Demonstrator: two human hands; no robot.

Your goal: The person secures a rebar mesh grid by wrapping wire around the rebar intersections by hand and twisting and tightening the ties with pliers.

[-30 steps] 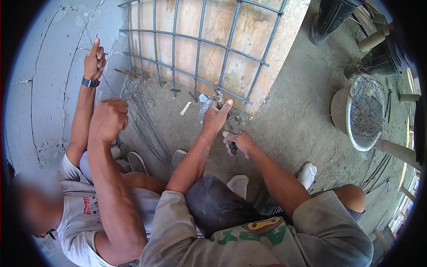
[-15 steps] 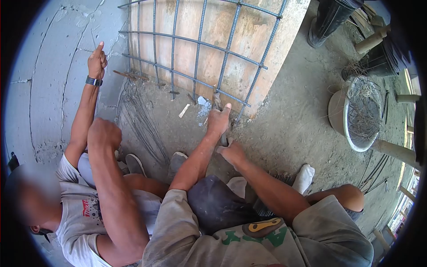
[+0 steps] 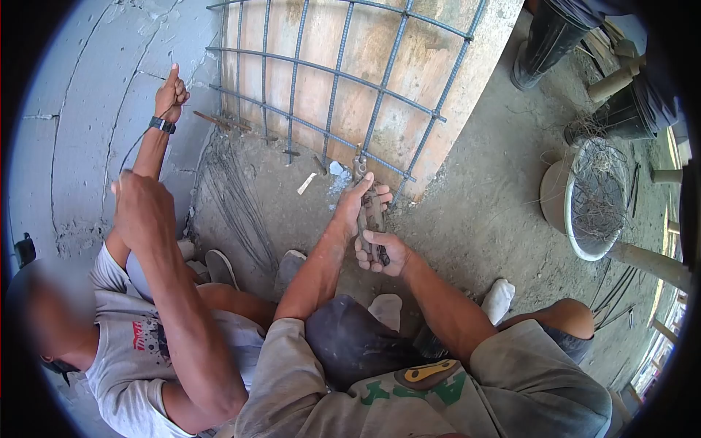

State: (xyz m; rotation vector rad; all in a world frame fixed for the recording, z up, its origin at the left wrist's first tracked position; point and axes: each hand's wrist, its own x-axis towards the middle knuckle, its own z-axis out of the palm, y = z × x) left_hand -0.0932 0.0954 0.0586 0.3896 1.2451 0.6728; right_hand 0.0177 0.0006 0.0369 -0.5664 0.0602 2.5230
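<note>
My left hand [image 3: 356, 203] is closed around a pair of worn metal pliers [image 3: 361, 171], near their joint. Lower down, my right hand [image 3: 388, 253] grips the handle ends. The jaws point away from me and sit at the bottom bar of the rebar grid [image 3: 334, 71], by a crossing of two bars. Whether they bite on wire there is too small to tell.
A plywood sheet [image 3: 467, 87] lies behind the grid. On my left a co-worker's watch-wearing hand [image 3: 171, 98] and other fist [image 3: 142, 212] hold a thin wire. Wire strands [image 3: 234, 197] lie on the ground. A wire-filled basin [image 3: 556, 193] and black buckets [image 3: 548, 40] stand right.
My hands have turned so that the pliers' handles and my fingers show more. The co-worker's nearer fist has moved left. The whole view has shifted slightly.
</note>
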